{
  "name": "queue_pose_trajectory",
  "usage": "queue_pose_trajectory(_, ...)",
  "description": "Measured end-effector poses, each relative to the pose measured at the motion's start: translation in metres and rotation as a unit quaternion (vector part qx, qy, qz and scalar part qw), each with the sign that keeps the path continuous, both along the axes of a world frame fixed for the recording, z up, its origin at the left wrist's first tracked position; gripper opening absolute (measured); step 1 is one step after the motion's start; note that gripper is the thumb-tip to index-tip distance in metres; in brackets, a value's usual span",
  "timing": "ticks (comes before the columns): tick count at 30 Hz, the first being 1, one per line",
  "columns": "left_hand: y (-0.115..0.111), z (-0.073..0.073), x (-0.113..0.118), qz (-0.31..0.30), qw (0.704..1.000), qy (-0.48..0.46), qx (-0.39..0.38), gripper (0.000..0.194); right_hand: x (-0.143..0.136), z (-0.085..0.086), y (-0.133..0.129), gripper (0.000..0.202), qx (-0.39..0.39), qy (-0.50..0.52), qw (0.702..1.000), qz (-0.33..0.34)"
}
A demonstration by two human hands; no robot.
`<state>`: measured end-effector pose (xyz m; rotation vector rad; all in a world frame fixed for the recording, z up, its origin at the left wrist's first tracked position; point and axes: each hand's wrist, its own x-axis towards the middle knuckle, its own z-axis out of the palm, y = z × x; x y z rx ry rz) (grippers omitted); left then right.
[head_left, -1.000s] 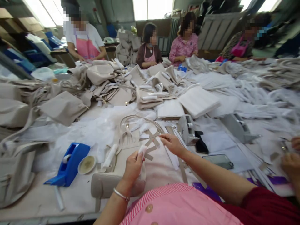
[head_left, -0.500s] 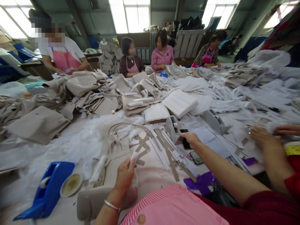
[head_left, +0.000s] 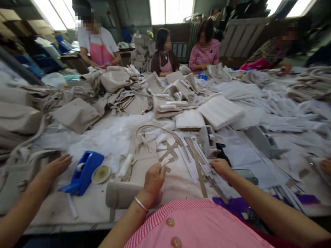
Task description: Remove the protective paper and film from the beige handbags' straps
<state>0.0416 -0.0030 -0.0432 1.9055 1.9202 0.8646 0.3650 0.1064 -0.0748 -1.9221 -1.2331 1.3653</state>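
Observation:
My left hand [head_left: 155, 179] is closed on a small white strip [head_left: 164, 161], which looks like paper or foam and pokes up past the fingers. Beside that hand lies a beige handbag [head_left: 122, 195], its curved handles [head_left: 155, 126] stretching away from me and a white wrapped piece [head_left: 126, 166] along its side. My right hand [head_left: 221, 168] is pinched just below the front end of a grey tape dispenser [head_left: 207, 142], over loose white paper strips [head_left: 190, 166]. Whatever its fingertips hold is too small to make out.
A blue tape dispenser [head_left: 86, 172] and a round dish [head_left: 101, 174] stand left. A co-worker's hand [head_left: 58, 167] reaches in there. White sheets [head_left: 221, 111], a second grey dispenser [head_left: 265, 141] and a phone [head_left: 247, 175] lie right. Beige bags [head_left: 77, 115] are heaped behind; people work across the table.
The view has swung left, so the table contents appear farther right. My right hand has drawn back toward me from the grey dispenser. A co-worker's arm now shows at left.

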Motion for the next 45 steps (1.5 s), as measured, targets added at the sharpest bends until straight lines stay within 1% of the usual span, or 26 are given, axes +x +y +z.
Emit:
queue_pose_trajectory(1,-0.001,0.000,0.002,0.005,1.000,0.020,-0.001,0.025,-0.014,0.004,-0.007,0.022,-0.016,0.018,0.999,0.034)
queue_pose_trajectory(3,-0.001,-0.001,0.006,0.017,0.997,0.071,-0.008,0.021,-0.051,0.018,-0.022,0.026,-0.039,0.071,0.991,0.105)
queue_pose_trajectory(5,-0.002,-0.002,0.010,0.024,0.992,0.126,-0.021,0.018,-0.093,0.035,-0.034,0.030,-0.042,0.136,0.976,0.167)
queue_pose_trajectory(6,-0.002,-0.002,0.012,0.025,0.988,0.148,-0.028,0.017,-0.114,0.044,-0.039,0.032,-0.039,0.167,0.967,0.187)
queue_pose_trajectory(7,-0.002,-0.003,0.014,0.024,0.986,0.165,-0.033,0.017,-0.133,0.051,-0.042,0.033,-0.038,0.189,0.961,0.200)
queue_pose_trajectory(9,-0.004,-0.003,0.018,0.021,0.982,0.182,-0.039,0.019,-0.162,0.059,-0.045,0.033,-0.042,0.198,0.960,0.195)
queue_pose_trajectory(11,-0.005,-0.002,0.021,0.015,0.980,0.192,-0.042,0.021,-0.176,0.057,-0.045,0.030,-0.048,0.173,0.968,0.174)
queue_pose_trajectory(13,-0.006,-0.003,0.023,0.010,0.979,0.199,-0.044,0.023,-0.180,0.049,-0.044,0.027,-0.051,0.139,0.976,0.157)
queue_pose_trajectory(15,-0.007,-0.004,0.025,0.005,0.979,0.200,-0.047,0.026,-0.178,0.041,-0.043,0.025,-0.053,0.120,0.979,0.154)
queue_pose_trajectory(18,-0.007,-0.007,0.025,0.005,0.979,0.197,-0.053,0.028,-0.175,0.034,-0.042,0.024,-0.054,0.106,0.980,0.158)
queue_pose_trajectory(21,-0.007,-0.008,0.025,0.009,0.982,0.173,-0.076,0.032,-0.175,0.034,-0.042,0.023,-0.047,0.089,0.981,0.165)
queue_pose_trajectory(24,-0.005,-0.007,0.024,0.010,0.983,0.150,-0.107,0.029,-0.174,0.036,-0.042,0.021,-0.027,0.078,0.979,0.186)
queue_pose_trajectory(29,0.001,-0.004,0.021,0.010,0.986,0.116,-0.116,0.027,-0.171,0.039,-0.043,0.011,0.052,0.059,0.970,0.230)
queue_pose_trajectory(33,0.003,-0.004,0.019,0.027,0.991,0.061,-0.118,0.026,-0.173,0.039,-0.049,0.015,0.126,0.005,0.955,0.268)
queue_pose_trajectory(37,0.005,-0.001,0.016,0.048,0.992,-0.011,-0.118,0.026,-0.177,0.033,-0.051,0.025,0.157,-0.006,0.956,0.246)
queue_pose_trajectory(41,0.006,0.001,0.009,0.064,0.985,-0.101,-0.126,0.025,-0.181,0.024,-0.051,0.029,0.161,0.009,0.958,0.238)
queue_pose_trajectory(43,0.006,0.003,0.004,0.051,0.979,-0.146,-0.135,0.025,-0.183,0.019,-0.050,0.034,0.152,0.018,0.961,0.231)
queue_pose_trajectory(45,0.005,0.006,-0.002,0.027,0.965,-0.210,-0.152,0.024,-0.184,0.014,-0.047,0.039,0.143,0.034,0.963,0.226)
